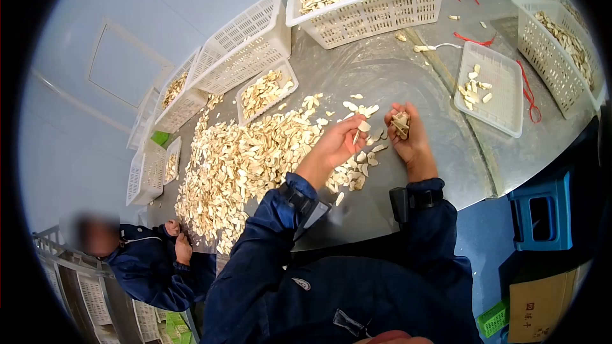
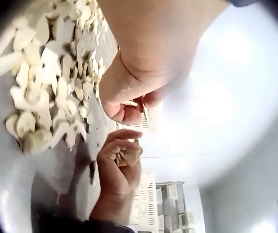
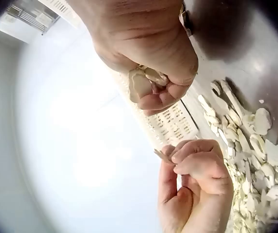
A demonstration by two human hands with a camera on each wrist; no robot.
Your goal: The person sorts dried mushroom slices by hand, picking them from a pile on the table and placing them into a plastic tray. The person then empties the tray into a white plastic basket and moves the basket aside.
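Pale dried slices (image 1: 242, 153) lie in a wide heap on the metal table, left of and under the hands. My left hand (image 1: 335, 146) pinches a slice (image 1: 364, 126) between thumb and fingers, just above the heap's right edge. Beside it, my right hand (image 1: 411, 137) curls round a small bunch of slices (image 1: 400, 125), palm up. In the right wrist view the bunch (image 3: 140, 85) sticks out of the curled fingers, and the left hand (image 3: 199, 179) holds its thin slice (image 3: 163, 156) by the edge. The two hands are apart.
A shallow white tray (image 1: 515, 124) with a few slices stands to the right. White baskets (image 1: 382, 19) of slices line the far side, another basket (image 1: 554, 83) stands at far right. Another person (image 1: 153, 261) is at lower left. A blue stool (image 1: 570, 210) stands below the table.
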